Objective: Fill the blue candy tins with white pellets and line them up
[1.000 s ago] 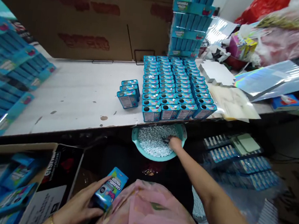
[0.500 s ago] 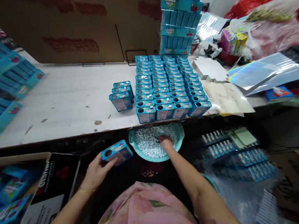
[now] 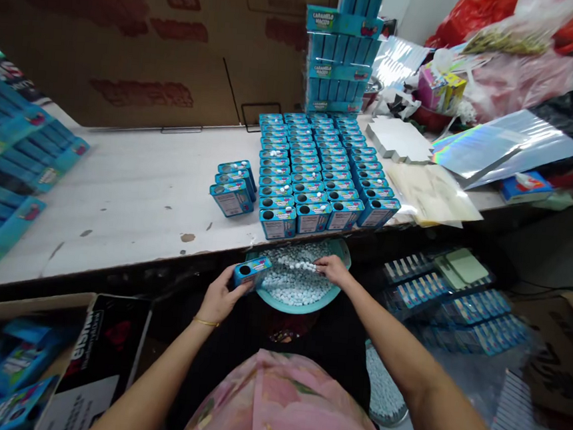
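My left hand (image 3: 222, 296) is wrapped round a small blue candy box (image 3: 252, 272), held tilted at the left rim of a turquoise basin (image 3: 303, 308). A dark round hole shows in the box's top. White candy pellets (image 3: 300, 290) fill much of the basin. Over them, my right hand (image 3: 334, 271) is closed on a small scoop (image 3: 305, 266) heaped with a row of pellets. Most of the scoop is hidden under the candy and fingers. Its tip points left, towards the box, with a gap between them.
Rows of upright blue boxes (image 3: 315, 171) stand on the white table (image 3: 133, 188), with several more (image 3: 232, 197) to their left. Packed displays (image 3: 340, 59) are stacked behind. A carton of blue boxes (image 3: 7, 364) is at lower left; filled packs (image 3: 473, 318) lie at right.
My left hand has brought the box up and right to the basin, turning its holed top upward. My right hand has lifted the scoop out of the pellets with candy on it.
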`<act>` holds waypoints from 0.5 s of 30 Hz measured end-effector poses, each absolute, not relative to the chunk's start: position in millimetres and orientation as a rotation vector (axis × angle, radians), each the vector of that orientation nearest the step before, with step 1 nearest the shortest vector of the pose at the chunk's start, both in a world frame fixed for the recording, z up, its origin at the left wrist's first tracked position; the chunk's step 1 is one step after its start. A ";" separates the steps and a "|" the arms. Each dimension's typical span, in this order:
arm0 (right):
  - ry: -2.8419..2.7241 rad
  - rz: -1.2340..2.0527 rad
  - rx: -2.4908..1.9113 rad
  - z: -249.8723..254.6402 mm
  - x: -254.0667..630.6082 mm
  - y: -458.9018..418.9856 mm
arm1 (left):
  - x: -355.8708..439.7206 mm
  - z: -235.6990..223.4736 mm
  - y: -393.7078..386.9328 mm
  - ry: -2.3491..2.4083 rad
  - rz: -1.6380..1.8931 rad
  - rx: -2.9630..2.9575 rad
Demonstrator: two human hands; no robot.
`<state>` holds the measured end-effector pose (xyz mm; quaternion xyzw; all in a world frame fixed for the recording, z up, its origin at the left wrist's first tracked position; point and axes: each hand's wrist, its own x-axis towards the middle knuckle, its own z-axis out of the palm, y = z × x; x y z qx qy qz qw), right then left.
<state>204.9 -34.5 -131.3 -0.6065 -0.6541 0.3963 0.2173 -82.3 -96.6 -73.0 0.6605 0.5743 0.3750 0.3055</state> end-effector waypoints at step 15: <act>-2.576 0.341 -1.758 15.7 187.6 -52.2 | -34.5 -92.9 -62.9 1.573 0.754 2.092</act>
